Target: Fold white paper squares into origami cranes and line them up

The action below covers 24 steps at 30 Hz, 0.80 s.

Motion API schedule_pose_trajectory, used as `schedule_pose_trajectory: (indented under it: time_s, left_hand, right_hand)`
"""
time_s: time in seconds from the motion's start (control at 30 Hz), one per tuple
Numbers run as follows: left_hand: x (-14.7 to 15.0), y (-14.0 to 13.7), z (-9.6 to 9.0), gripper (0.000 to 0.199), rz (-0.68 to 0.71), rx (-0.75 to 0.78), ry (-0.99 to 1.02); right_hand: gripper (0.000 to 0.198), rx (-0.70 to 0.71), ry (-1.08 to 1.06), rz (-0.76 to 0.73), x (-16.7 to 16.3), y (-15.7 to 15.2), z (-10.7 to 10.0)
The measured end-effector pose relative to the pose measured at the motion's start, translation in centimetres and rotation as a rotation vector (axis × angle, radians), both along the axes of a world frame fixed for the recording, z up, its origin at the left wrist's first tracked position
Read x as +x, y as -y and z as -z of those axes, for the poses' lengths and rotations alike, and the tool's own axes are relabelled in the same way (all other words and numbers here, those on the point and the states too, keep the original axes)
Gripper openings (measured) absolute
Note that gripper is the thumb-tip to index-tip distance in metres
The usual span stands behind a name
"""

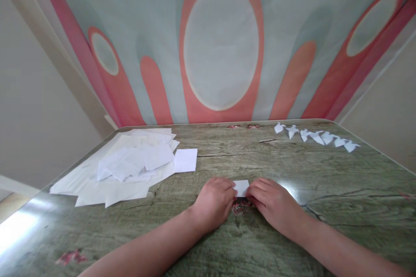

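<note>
A small white folded piece of paper [241,188] lies between my two hands, near the middle of the table. My left hand [216,202] grips its left edge, fingers curled and pressed together. At its right edge my right hand [271,201] pinches the paper between thumb and fingers. The parts of the paper under my fingertips are hidden. Beyond my left hand, a white square stack of paper [185,160] sits beside a heap of loose white sheets [130,160].
Several small white folded paper birds [316,137] stand in a slanting row at the far right of the wood-patterned table [227,156]. Behind the table's far edge hangs a backdrop [224,43] with pink and orange shapes. Light glares at the table's left edge.
</note>
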State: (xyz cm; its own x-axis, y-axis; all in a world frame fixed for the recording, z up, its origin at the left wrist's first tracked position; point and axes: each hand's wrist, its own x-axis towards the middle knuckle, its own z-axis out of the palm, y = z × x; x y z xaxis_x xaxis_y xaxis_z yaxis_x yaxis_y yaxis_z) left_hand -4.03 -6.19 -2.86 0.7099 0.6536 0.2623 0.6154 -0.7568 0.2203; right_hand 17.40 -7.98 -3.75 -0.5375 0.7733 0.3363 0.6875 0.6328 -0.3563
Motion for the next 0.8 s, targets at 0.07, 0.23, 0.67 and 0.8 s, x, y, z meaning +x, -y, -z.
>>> schedule_pose_trajectory:
  time_s: [0.07, 0.23, 0.67, 0.8]
  left_hand:
    - [-0.1, 0.0, 0.1, 0.014, 0.023, -0.014, 0.037]
    - [-0.2, 0.2, 0.2, 0.012, 0.031, -0.069, 0.116]
    - [0.3, -0.1, -0.5, 0.014, -0.265, -0.303, 0.13]
    - [0.4, -0.3, -0.6, 0.016, -0.26, -0.281, 0.137]
  right_hand:
    - [0.019, 0.021, 0.014, -0.007, 0.1, 0.5, 0.0]
    - [0.017, -0.01, -0.003, -0.013, 0.5, 1.1, 0.0]
    - [0.024, -0.172, -0.146, 0.122, 0.9, 0.3, 0.8]
    - [0.025, -0.152, -0.109, 0.173, 0.9, 0.0, 1.1]
